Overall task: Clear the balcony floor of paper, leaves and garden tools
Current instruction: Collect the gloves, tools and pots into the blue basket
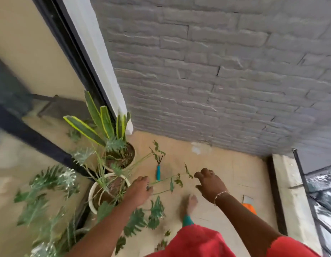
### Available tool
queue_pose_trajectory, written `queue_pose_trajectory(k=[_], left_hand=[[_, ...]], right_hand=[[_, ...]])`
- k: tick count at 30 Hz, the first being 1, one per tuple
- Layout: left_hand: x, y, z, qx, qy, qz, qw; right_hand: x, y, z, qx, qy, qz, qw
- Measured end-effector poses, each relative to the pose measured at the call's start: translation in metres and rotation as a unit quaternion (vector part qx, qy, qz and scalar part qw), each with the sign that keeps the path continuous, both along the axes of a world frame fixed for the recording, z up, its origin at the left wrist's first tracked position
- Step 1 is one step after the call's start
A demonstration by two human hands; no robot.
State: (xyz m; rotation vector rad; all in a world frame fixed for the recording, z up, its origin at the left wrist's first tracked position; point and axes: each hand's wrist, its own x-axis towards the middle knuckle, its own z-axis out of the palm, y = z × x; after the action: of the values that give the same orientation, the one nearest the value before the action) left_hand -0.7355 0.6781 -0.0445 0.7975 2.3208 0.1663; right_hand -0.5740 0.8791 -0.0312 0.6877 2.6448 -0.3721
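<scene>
- I see the left hand (138, 190) low over the floor (225, 175), fingers curled in by the near pot's rim; something small and dark sits at the fingertips, but I cannot tell if it grips that or the thin stem beside it.
- Right hand (210, 184) hovers apart from it, fingers spread wide, holding nothing.
- The rake (158, 170), teal handle and dark tines, lies flat on the floor between the two hands and further out, tines toward the brick wall (216, 71).
- Leafy stems (172, 180) trail across the floor between the hands, just beside the rake's handle.
- Two pots crowd the floor's left edge along the glass door (31, 136): the near pot (92, 193) and the far pot (124, 156) with striped leaves.
- More leaves (153, 214) lie near my bare foot (189, 203).
- An orange scrap (250, 207) with a pale piece sits by the right curb (288, 191).
- Open floor runs from the rake to the far right corner.
</scene>
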Motion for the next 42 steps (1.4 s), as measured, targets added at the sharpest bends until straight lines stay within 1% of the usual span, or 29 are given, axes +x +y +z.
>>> queue_pose_trajectory(k=[3,5,10,15,18,21,24,30,35,37,39,42], left_hand=[[-0.030,0.041,-0.016,0.000,-0.021,0.022,1.000],[-0.047,0.069,-0.026,-0.023,-0.029,0.015,0.999],[-0.086,0.128,-0.063,-0.070,-0.098,0.052,0.991],[-0.118,0.179,-0.122,-0.105,-0.111,0.039,0.988],[-0.132,0.199,-0.181,-0.140,-0.124,0.049,0.981],[-0.144,0.215,-0.263,-0.154,-0.158,0.081,0.972],[-0.156,0.227,-0.354,-0.175,-0.178,0.128,0.960],[-0.179,0.227,-0.513,-0.203,-0.142,0.214,0.945],[-0.177,0.223,-0.600,-0.227,-0.104,0.277,0.928],[-0.176,0.222,-0.622,-0.228,-0.107,0.294,0.922],[-0.176,0.222,-0.627,-0.233,-0.106,0.291,0.922],[-0.178,0.231,-0.600,-0.229,-0.118,0.282,0.924]], right_hand=[[-0.035,0.046,-0.012,0.002,0.007,0.006,1.000],[-0.058,0.076,-0.022,-0.006,0.012,0.005,1.000],[-0.101,0.137,-0.054,-0.039,0.004,-0.009,0.999],[-0.139,0.177,-0.115,-0.075,-0.016,-0.030,0.997],[-0.162,0.188,-0.170,-0.080,-0.022,-0.016,0.996],[-0.186,0.193,-0.237,-0.081,0.021,-0.018,0.996],[-0.206,0.190,-0.312,-0.074,0.040,-0.003,0.996],[-0.231,0.182,-0.446,-0.078,0.085,0.026,0.993],[-0.228,0.185,-0.511,-0.069,0.124,0.035,0.989],[-0.226,0.185,-0.527,-0.069,0.123,0.038,0.989],[-0.223,0.185,-0.529,-0.069,0.117,0.042,0.990],[-0.218,0.187,-0.506,-0.062,0.092,0.038,0.993]])
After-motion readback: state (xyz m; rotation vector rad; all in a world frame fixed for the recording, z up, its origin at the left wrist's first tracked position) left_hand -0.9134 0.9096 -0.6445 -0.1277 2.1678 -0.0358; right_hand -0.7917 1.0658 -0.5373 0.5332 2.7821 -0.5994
